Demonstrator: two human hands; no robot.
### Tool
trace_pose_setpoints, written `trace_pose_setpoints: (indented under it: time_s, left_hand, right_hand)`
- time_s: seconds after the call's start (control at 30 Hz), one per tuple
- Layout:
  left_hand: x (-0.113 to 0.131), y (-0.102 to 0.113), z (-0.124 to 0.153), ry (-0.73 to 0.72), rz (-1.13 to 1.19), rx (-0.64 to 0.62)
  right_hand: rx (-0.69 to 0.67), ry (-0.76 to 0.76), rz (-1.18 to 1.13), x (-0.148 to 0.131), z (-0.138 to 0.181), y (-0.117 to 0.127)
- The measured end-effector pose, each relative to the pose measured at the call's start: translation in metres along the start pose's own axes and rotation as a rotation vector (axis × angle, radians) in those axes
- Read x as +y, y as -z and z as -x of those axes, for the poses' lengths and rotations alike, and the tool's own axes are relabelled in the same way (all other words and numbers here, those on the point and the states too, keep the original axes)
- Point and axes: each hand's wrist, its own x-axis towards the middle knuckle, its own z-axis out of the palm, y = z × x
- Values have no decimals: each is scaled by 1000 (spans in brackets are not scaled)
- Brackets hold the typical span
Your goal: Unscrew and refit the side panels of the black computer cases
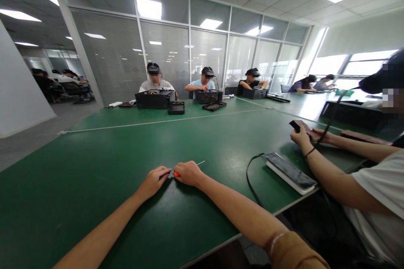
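My right hand is closed around a screwdriver. Its orange handle end pokes out on the left side of the fist, and a thin light shaft sticks out beyond the knuckles to the right. Just left of it, my left hand has its fingers pinched together, the tips pointing at the orange end. A small greyish piece shows between the two hands, too small to name; the left fingertips seem to hold it. Both hands rest low over the green tabletop.
To the right, a white-sided power bank-like slab with a black cable lies near the table edge. Beside it, a co-worker's hands hold a dark box-shaped part. Across the table, several people work at black computer cases; a black tray lies there.
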Motion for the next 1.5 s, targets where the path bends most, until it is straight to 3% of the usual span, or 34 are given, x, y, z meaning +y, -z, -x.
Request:
trace_pose_setpoints:
  time_s: [0.43, 0.77, 0.87, 0.97, 1.03, 1.17, 1.23, 1.33, 1.5]
  left_hand:
    - [3, 0, 1, 18, 16, 30]
    - [0, -1, 2, 24, -4, -1]
    - [3, -1, 2, 47, -24, 37]
    - [4, -1, 3, 87, -3, 104]
    - [3, 0, 3, 119, 29, 143]
    - [-4, 0, 1, 180, 120, 213]
    - [-8, 1, 0, 221, 198, 282]
    - [-16, 4, 0, 306, 272, 372]
    - [-30, 9, 2, 480, 329, 443]
  right_hand:
    - [71, 20, -29, -2, 3, 0]
    - [-2, 97, -31, -3, 2, -9]
    - [68, 124, -28, -1, 1, -2]
    - [235, 169, -73, 8, 3, 13]
    - [377, 82, -189, 16, 6, 22]
    - [634, -401, -692, 33, 6, 19]
    - [603, -513, -993, 39, 3, 9]
    - [411, -455, -1283, 42, -2, -8]
    - [238, -331, -1218, 30, -2, -26]
